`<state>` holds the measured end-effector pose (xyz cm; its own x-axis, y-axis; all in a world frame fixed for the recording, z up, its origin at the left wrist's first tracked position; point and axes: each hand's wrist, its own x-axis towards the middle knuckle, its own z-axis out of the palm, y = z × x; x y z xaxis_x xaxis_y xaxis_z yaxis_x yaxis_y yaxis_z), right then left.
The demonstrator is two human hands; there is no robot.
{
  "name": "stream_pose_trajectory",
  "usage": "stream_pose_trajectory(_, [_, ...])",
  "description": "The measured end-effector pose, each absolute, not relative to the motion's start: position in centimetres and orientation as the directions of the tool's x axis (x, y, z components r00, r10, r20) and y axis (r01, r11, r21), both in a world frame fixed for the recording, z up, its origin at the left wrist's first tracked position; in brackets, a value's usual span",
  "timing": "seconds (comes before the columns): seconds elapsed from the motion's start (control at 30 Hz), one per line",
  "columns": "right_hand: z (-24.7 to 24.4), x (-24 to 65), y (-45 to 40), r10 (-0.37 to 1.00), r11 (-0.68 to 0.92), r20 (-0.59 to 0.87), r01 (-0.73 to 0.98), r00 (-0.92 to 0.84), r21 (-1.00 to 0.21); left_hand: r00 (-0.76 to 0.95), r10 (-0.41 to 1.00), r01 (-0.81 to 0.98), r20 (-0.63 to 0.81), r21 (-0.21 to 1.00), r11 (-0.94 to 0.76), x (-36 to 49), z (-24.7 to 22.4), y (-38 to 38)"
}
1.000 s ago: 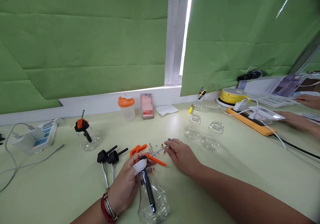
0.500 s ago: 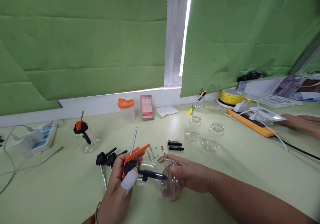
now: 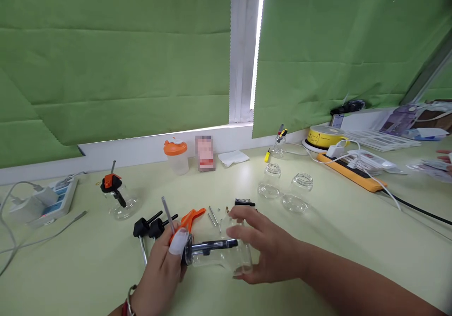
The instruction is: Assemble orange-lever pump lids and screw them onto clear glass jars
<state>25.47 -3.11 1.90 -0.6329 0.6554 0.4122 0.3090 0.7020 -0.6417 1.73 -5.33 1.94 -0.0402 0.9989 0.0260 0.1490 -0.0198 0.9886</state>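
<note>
A clear glass jar (image 3: 221, 261) is held on its side between my two hands, its neck toward the left. My left hand (image 3: 164, 257), with white tape on its thumb, grips the black cap (image 3: 185, 255) at the jar's neck. A thin metal rod (image 3: 167, 214) sticks up from the cap, and orange plastic shows by the fingers. Inside the jar lies a black tube (image 3: 219, 245) joined to the cap. My right hand (image 3: 271, 243) is curled around the jar's wide base. Orange levers (image 3: 192, 218) lie just beyond my left hand.
Two black caps with rods (image 3: 141, 227) lie left of my hands; a fitted jar (image 3: 123, 205) stands farther left. Metal pins (image 3: 213, 216) and a black spring piece (image 3: 244, 203) lie ahead. Glass jars (image 3: 295, 198), an orange power strip (image 3: 349, 172) and another person's hand (image 3: 445, 158) are right.
The jar and cap have turned, so the neck and cap now meet and the orange lever points differently. My right fingers have shifted over the base. The other person's hand has drawn back right.
</note>
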Motion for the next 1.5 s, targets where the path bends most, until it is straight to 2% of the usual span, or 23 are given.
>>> stream_pose_trajectory(0.07, [2.1,25.6,-3.0,0.578,0.799,0.454,0.357,-0.678,-0.484,-0.042,0.999,0.152,-0.008,0.988,0.014,2.0,2.1,-5.3])
stream_pose_trajectory(0.1, [2.1,25.6,-3.0,0.567,0.811,0.467,0.362,-0.678,-0.459,-0.040,0.999,0.159,0.001,0.987,0.005,2.1,2.1,-5.3])
stream_pose_trajectory(0.13, [2.0,25.7,-2.8,0.574,0.806,0.477,0.356,-0.665,-0.473,-0.045,0.999,0.167,0.017,0.986,-0.009,2.2,2.1,-5.2])
stream_pose_trajectory(0.2, [1.7,25.7,-2.5,0.656,0.714,0.442,0.315,-0.612,-0.625,-0.058,0.997,0.192,0.047,0.981,-0.035,2.1,2.0,-5.2])
stream_pose_trajectory(0.3, [0.8,25.6,-1.8,0.766,0.294,0.168,0.105,-0.621,-0.950,-0.065,0.988,0.258,0.139,0.959,-0.118,1.4,1.3,-5.2])
stream_pose_trajectory(0.37, [0.4,25.4,-1.5,0.690,-0.036,-0.016,-0.012,-0.724,-0.999,-0.052,0.974,0.329,0.219,0.925,-0.190,0.8,0.7,-5.0])
stream_pose_trajectory(0.43, [0.3,25.3,-1.3,0.652,-0.152,-0.060,-0.052,-0.756,-0.987,-0.023,0.960,0.400,0.279,0.883,-0.246,0.4,0.3,-4.7])
stream_pose_trajectory(0.63, [1.7,26.2,-1.4,0.751,0.175,0.107,0.040,-0.651,-0.984,0.010,0.932,0.479,0.362,0.817,-0.322,0.5,0.5,-4.5])
stream_pose_trajectory(0.77, [1.8,26.3,-1.3,0.653,-0.140,-0.115,0.030,-0.749,-0.990,0.149,0.861,0.575,0.487,0.665,-0.476,0.2,0.3,-5.0])
stream_pose_trajectory(0.83, [1.9,26.4,-1.6,0.636,-0.203,-0.194,0.080,-0.747,-0.976,0.214,0.828,0.607,0.518,0.595,-0.528,-0.1,0.1,-5.2])
stream_pose_trajectory(0.87, [2.0,26.5,-2.0,0.657,-0.153,-0.190,0.118,-0.729,-0.981,0.230,0.823,0.610,0.520,0.582,-0.538,-0.2,0.1,-5.2])
stream_pose_trajectory(0.93, [2.2,27.0,-3.0,0.728,0.090,-0.076,0.205,-0.681,-0.975,0.241,0.831,0.591,0.502,0.603,-0.536,-0.1,0.2,-5.2])
stream_pose_trajectory(1.0, [2.3,27.5,-4.1,0.756,0.434,0.144,0.324,-0.638,-0.841,0.223,0.868,0.545,0.443,0.682,-0.487,0.3,0.5,-5.4])
stream_pose_trajectory(1.07, [2.0,28.0,-4.9,0.653,0.733,0.418,0.391,-0.631,-0.556,0.184,0.931,0.467,0.314,0.806,-0.364,1.2,1.0,-5.6])
stream_pose_trajectory(1.13, [1.5,28.4,-5.4,0.445,0.889,0.600,0.412,-0.665,-0.202,0.142,0.981,0.368,0.130,0.913,-0.174,2.1,1.4,-5.8])
stream_pose_trajectory(1.17, [1.2,28.5,-5.5,0.359,0.910,0.636,0.409,-0.683,-0.075,0.123,0.991,0.322,0.044,0.943,-0.082,2.4,1.5,-5.9])
stream_pose_trajectory(1.2, [1.0,28.6,-5.6,0.326,0.911,0.650,0.411,-0.686,-0.023,0.111,0.994,0.292,-0.024,0.956,-0.010,2.7,1.5,-6.0])
stream_pose_trajectory(1.23, [0.8,28.5,-5.7,0.352,0.907,0.652,0.418,-0.671,-0.059,0.103,0.993,0.279,-0.058,0.960,0.027,2.8,1.5,-6.1])
stream_pose_trajectory(1.3, [0.8,28.3,-6.0,0.562,0.827,0.570,0.419,-0.599,-0.375,0.120,0.993,0.306,-0.019,0.952,-0.019,2.6,1.2,-6.2])
stream_pose_trajectory(1.37, [1.1,27.8,-6.4,0.788,0.527,0.294,0.345,-0.541,-0.777,0.179,0.976,0.368,0.123,0.912,-0.183,2.1,0.8,-6.2])
stream_pose_trajectory(1.4, [1.3,27.6,-6.6,0.832,0.328,0.128,0.291,-0.540,-0.899,0.219,0.955,0.395,0.201,0.876,-0.275,1.8,0.7,-6.2])
stream_pose_trajectory(1.47, [1.6,27.2,-7.2,0.828,0.056,-0.087,0.236,-0.554,-0.970,0.276,0.915,0.429,0.294,0.815,-0.391,1.5,0.6,-6.2])
stream_pose_trajectory(1.5, [1.6,27.0,-7.5,0.833,0.041,-0.103,0.247,-0.543,-0.968,0.285,0.911,0.432,0.298,0.808,-0.400,1.5,0.6,-6.2])
